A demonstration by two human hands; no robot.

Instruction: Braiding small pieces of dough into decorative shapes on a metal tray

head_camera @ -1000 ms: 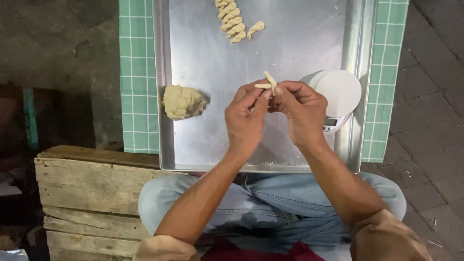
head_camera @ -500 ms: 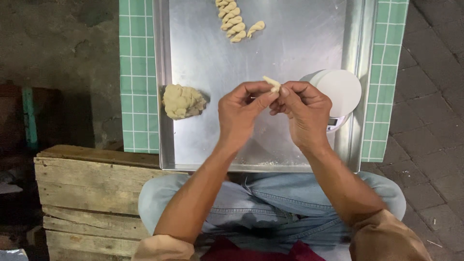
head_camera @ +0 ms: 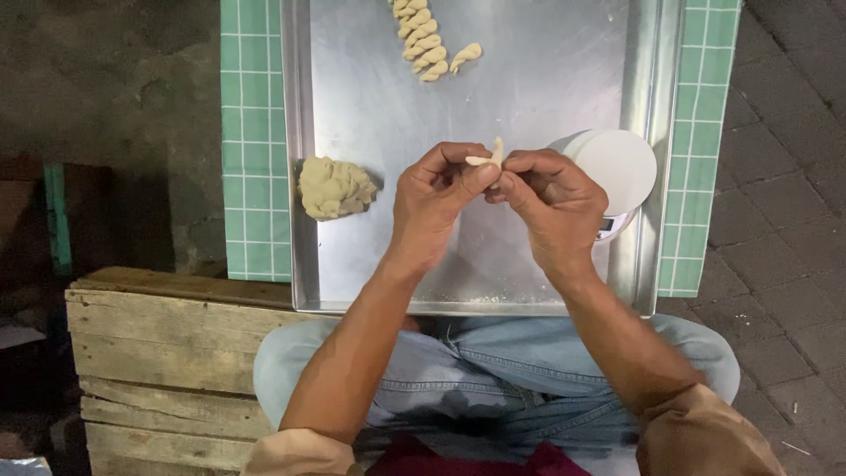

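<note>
Dough strip (head_camera: 487, 157) is pinched between fingers of left hand (head_camera: 436, 203) and right hand (head_camera: 555, 203), both closed on it above the metal tray (head_camera: 370, 106).

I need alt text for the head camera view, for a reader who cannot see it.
Seen from above, the left hand and right hand pinch a small dough strip over a metal tray. A dough lump, twisted pieces and a white round scale are on it.

Setting: informal outdoor food-preparation spot, street or yard. Evidence: paving-brick ground (head_camera: 793, 264), green-tiled surface (head_camera: 251, 132) bearing metal baking tray (head_camera: 370, 256), rough wooden crate (head_camera: 159, 353), bare concrete (head_camera: 106, 88).
</note>
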